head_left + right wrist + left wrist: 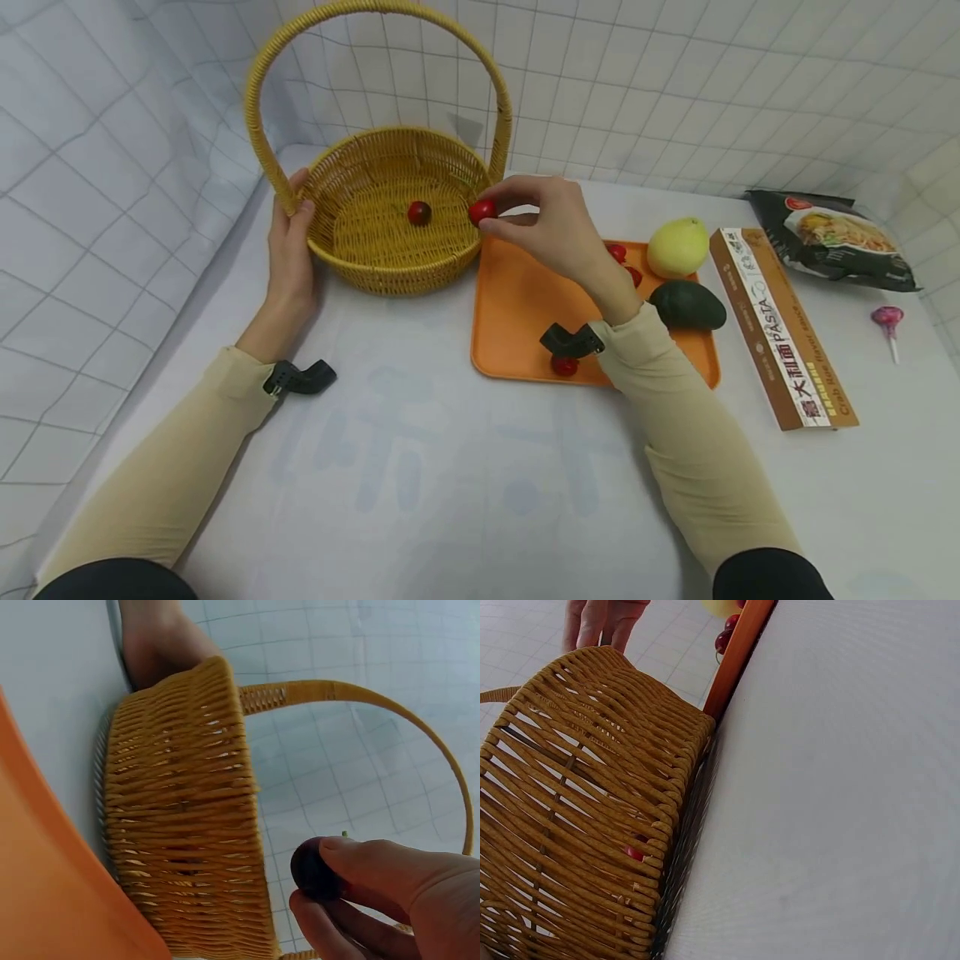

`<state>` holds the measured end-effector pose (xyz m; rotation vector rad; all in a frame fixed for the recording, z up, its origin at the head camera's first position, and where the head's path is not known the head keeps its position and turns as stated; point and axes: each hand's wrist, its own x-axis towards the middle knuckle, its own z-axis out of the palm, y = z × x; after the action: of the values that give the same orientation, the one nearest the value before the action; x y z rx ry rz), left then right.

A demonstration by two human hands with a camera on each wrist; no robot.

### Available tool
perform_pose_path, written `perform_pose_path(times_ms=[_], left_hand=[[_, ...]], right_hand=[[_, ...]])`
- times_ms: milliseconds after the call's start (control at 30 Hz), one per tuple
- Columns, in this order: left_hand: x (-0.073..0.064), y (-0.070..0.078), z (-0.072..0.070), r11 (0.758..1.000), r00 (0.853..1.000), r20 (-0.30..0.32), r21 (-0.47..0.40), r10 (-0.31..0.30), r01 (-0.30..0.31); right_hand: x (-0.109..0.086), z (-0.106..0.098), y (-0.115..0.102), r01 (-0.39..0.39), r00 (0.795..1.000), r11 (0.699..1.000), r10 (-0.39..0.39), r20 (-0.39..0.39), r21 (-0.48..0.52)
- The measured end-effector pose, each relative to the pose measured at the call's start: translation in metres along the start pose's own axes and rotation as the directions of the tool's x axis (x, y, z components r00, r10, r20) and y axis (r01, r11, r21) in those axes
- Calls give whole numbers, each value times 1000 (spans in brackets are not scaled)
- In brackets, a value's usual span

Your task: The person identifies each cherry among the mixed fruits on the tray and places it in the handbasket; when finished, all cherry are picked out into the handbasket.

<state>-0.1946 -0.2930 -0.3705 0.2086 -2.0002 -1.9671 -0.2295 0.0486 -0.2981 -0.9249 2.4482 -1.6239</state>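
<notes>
My right hand (551, 221) pinches a red cherry tomato (482, 212) between thumb and fingers, at the right rim of a yellow wicker basket (390, 282). In the right wrist view the tomato (315, 870) looks dark, with a bit of green stem. Another cherry tomato (419, 213) lies inside the basket. At the basket's left side, my left hand (288, 258) grips the rim by the foot of the tall arched handle (258, 108). Several more cherry tomatoes (564, 365) lie on an orange tray (517, 308), partly hidden by my right arm.
On the tray's right side sit a yellow-green round fruit (678, 247) and a dark green avocado (686, 305). Farther right are a long pasta box (783, 329), a dark noodle packet (832, 237) and a pink lollipop (888, 318). A gridded white cloth (637, 92) hangs behind.
</notes>
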Motion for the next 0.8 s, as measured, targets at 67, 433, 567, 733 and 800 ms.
perform_pose_path(times_ms=[67, 433, 567, 733, 800], left_hand=[[0, 0, 1, 1000, 1000, 6, 5, 4, -4], [-1, -1, 0, 1000, 1000, 1, 11, 11, -11], [0, -1, 0, 1000, 1000, 8, 0, 12, -12], [0, -1, 0, 1000, 1000, 9, 3, 12, -12], [0, -1, 0, 1000, 1000, 8, 5, 12, -12]], right_hand=[[0, 8, 1, 14, 1000, 1000, -15, -17, -28], [0, 15, 0, 33, 999, 989, -38, -29, -147], [1, 6, 0, 16, 999, 989, -20, -26, -145], [0, -13, 3, -24, 999, 988, 16, -50, -155], [0, -23, 5, -44, 997, 986, 33, -69, -162]])
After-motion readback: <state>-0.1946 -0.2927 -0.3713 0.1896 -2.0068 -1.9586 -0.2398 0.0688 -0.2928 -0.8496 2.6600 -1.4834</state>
